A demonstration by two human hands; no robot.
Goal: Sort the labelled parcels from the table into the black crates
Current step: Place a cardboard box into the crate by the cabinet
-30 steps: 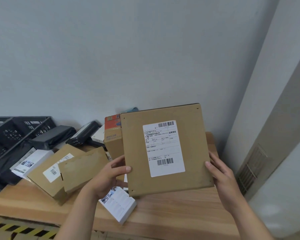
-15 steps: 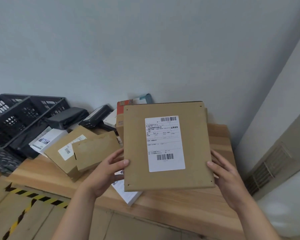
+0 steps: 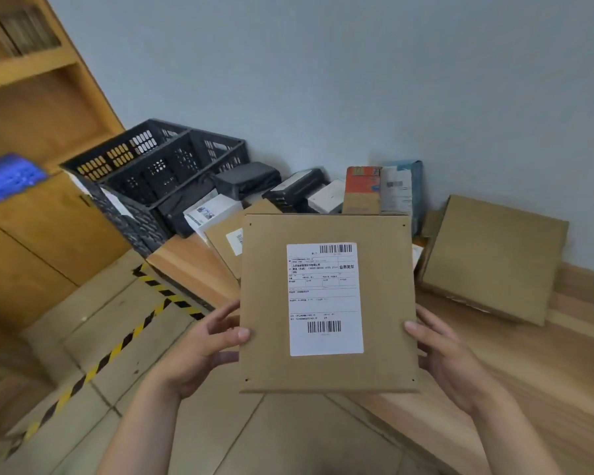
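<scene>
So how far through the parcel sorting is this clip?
Early or midway. Both hands, left and right, hold a flat labelled parcel up, label facing the camera. The black crates show no parcels from this angle. A large brown box and several small parcels remain on the table.

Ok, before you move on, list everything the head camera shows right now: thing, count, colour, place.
held parcel: one, brown with white label, in both hands, label facing camera
black crates: two, side by side at table's left end
flat carton: one, brown, on table at right
labelled carton: one, brown, partly behind held parcel
black parcels: several, beside the crates
white box: one, near crates
upright boxes: orange-brown and blue-white, against wall
table: one, light wood
shelf unit: wood, far left
floor tape: yellow-black
left hand: grips parcel's left edge
right hand: grips right edge
</scene>
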